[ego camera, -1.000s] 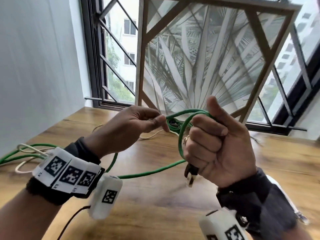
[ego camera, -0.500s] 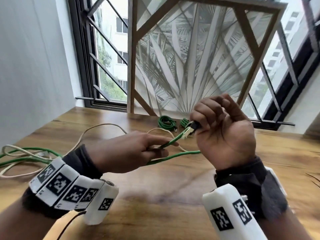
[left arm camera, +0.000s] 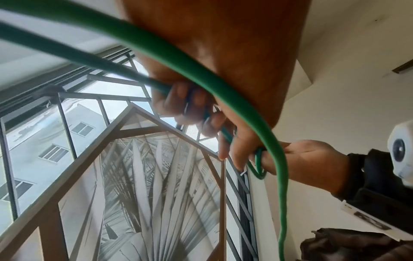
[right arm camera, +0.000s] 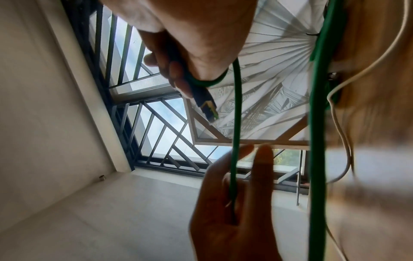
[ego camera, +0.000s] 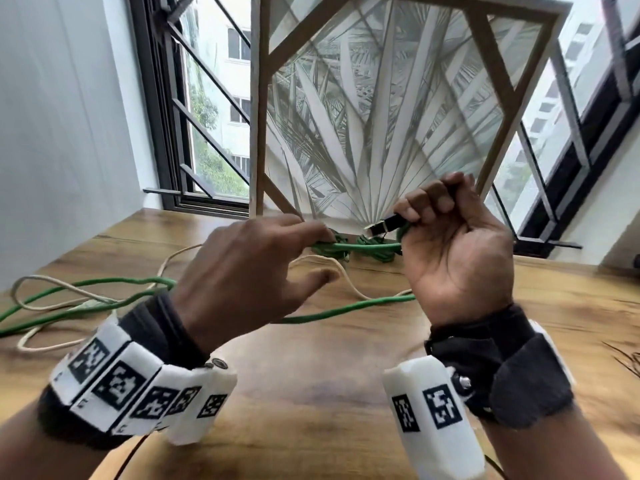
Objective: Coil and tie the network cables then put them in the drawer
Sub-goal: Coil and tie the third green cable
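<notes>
Your right hand (ego camera: 453,251) clamps the green network cable (ego camera: 367,247) by its plug, your left hand (ego camera: 256,271) pinches it at 9 o'clock, coiling barely started; tying, the cream cable (ego camera: 332,268) and the drawer remain.

No legible text or numbers anywhere.

Cables (ego camera: 86,299) on table (ego camera: 311,393), panel (ego camera: 381,116) behind
</notes>
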The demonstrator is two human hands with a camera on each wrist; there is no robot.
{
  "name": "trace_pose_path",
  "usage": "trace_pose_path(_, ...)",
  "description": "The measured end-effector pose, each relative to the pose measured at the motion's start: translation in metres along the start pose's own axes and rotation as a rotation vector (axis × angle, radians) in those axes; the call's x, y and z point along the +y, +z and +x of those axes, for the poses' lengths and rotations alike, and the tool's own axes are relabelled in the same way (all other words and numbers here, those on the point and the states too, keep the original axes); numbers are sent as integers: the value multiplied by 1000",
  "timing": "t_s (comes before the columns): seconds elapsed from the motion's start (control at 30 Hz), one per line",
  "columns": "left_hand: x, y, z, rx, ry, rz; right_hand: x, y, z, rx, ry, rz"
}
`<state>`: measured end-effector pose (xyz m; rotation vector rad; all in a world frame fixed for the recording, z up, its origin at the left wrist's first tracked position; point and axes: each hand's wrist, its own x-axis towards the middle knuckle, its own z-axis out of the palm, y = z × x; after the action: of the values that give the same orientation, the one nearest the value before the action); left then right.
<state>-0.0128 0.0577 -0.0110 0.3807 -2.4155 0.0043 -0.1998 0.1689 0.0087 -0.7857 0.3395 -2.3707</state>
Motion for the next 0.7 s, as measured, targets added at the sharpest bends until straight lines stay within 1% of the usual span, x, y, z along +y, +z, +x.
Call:
trace_pose_path(0.03, -1, -3, 1, 90, -21, -2, -1, 1, 1, 4, -39, -30)
trace_pose_path(0.07, -3, -4, 2, 149, -43, 9, -1, 1, 1, 13, -78, -59)
trace_pose_path(0.1, -4, -6, 3, 170, -52, 21, -2, 1, 2, 20, -112, -84)
trace_pose_path(0.13, -7, -5, 3, 152, -49, 46, -2, 0, 3, 27, -137, -107)
trace_pose_path(0.2, -9, -2, 4, 58, -19, 143, -1, -2, 5, 59, -167, -159)
trace_pose_path(0.23, -9, 0, 4, 31, -7, 190, 0, -3, 5, 75, -176, -188)
trace_pose_path(0.27, -7, 1, 4, 37, 6, 214, 2, -4, 5, 79, -179, -218)
trace_pose_path(0.3, -5, 0, 4, 76, 25, 211, 4, -3, 4, 69, -178, -254)
trace_pose_path(0.4, 3, -6, 4, 272, 94, 154, 11, 0, -1, 23, -149, -390)
trace_pose_path(0.47, 4, -7, 4, 368, 116, 122, 17, 1, -4, -19, -132, -482)
trace_pose_path(0.57, -1, -7, 5, 441, 143, 117, 23, 4, -10, -87, -132, -643)
trace_pose_path(0.7, -5, -11, 3, 518, 170, 55, 24, 8, -16, -134, -37, -701)
